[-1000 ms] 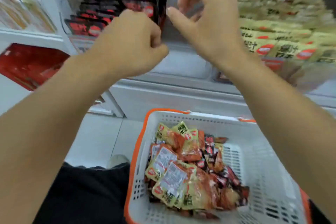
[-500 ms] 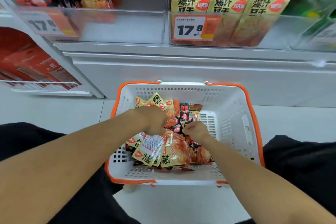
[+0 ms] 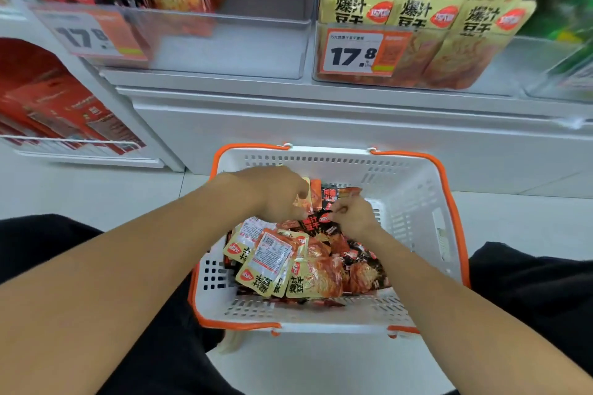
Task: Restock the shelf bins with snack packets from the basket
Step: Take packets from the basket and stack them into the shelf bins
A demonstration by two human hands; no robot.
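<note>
Down in the basket (image 3: 414,189), set on the floor just below the shelf bins (image 3: 224,51) so the lift is short, both hands work the snack packets (image 3: 288,263). The left hand (image 3: 276,192) curls over a yellow packet; the right hand (image 3: 353,215) pinches a dark one, apparently sorting flavours by bin.

arms: bare, no sleeves | legs: black trousers (image 3: 529,292) | 2 knees visible

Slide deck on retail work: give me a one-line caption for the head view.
Both hands, left and right, gather snack packets in a white basket below the shelf bins.
</note>
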